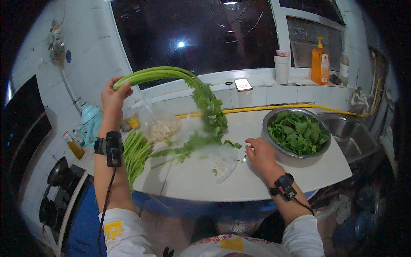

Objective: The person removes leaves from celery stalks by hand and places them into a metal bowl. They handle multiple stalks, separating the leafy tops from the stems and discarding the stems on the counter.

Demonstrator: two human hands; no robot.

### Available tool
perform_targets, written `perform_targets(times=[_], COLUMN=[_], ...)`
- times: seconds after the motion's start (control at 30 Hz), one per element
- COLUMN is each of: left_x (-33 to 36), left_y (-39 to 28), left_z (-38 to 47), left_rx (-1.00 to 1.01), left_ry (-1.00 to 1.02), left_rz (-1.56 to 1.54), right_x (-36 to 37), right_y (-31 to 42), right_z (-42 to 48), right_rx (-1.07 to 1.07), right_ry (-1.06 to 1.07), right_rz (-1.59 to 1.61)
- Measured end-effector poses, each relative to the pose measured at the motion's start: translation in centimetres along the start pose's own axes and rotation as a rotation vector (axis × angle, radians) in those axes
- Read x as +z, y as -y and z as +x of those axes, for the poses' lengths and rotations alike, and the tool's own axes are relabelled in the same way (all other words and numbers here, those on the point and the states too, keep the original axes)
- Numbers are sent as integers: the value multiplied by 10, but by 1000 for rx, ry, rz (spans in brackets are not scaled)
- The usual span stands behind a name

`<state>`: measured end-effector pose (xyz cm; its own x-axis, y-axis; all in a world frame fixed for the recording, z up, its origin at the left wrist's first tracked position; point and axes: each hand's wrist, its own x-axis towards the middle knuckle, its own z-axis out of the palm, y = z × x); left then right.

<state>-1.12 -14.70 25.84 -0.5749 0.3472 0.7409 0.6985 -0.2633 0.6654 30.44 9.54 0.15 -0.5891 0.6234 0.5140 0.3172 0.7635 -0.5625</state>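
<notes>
My left hand (pixel 118 91) grips a bunch of celery (pixel 157 74) by its stalk end, raised above the counter. The stalks arch to the right, and their leaves hang down to the counter. Low over the white countertop (pixel 196 180), my right hand (pixel 261 154) is empty, its fingers slightly bent and apart. It lies just left of a steel bowl (pixel 268 141) full of green leaves (pixel 297 131). Between the hands, a clear plastic bag (pixel 226 162) and loose celery sprigs (pixel 173 152) lie on the counter. Stripped celery stalks (pixel 136 154) are piled beneath my left forearm.
A knotted plastic bag of pale food (pixel 162 127) sits against the back wall. A yellow hose (pixel 244 110) runs along it. At the right is a steel sink (pixel 350 135). The sill holds a phone (pixel 243 84) and an orange pump bottle (pixel 320 64). A turquoise jug (pixel 90 119) stands left.
</notes>
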Motion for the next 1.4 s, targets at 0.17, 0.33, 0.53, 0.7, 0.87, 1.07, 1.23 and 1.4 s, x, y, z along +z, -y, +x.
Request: perform_targets(times=[0.17, 0.33, 0.53, 0.7, 0.87, 1.07, 1.23, 1.4], left_x=[-11, -19, -19, -19, -22, -4, 29, 70], left_y=[-32, -47, -62, -74, -69, -31, -2, 19], left_z=[-2, 3, 10, 4, -8, -13, -23, -37], left_rx=[17, 58, 168, 236, 115, -70, -236, -343], left_ry=[-106, -117, -38, 94, 154, 59, -55, -166], left_rz=[-231, -373, -575, -815, -1032, -1131, -1159, -1140], right_x=[-13, -45, -75, -88, -97, -89, -88, -59], right_y=[24, 71, 118, 134, 111, 82, 73, 62], right_z=[16, 62, 105, 117, 99, 53, 14, -3], right_rx=[-224, -359, -376, -455, -602, -346, -218, -15], right_ry=[-133, -259, -384, -421, -541, -203, 72, 101], right_rz=[10, 110, 232, 393, 15, 540, 862, 676])
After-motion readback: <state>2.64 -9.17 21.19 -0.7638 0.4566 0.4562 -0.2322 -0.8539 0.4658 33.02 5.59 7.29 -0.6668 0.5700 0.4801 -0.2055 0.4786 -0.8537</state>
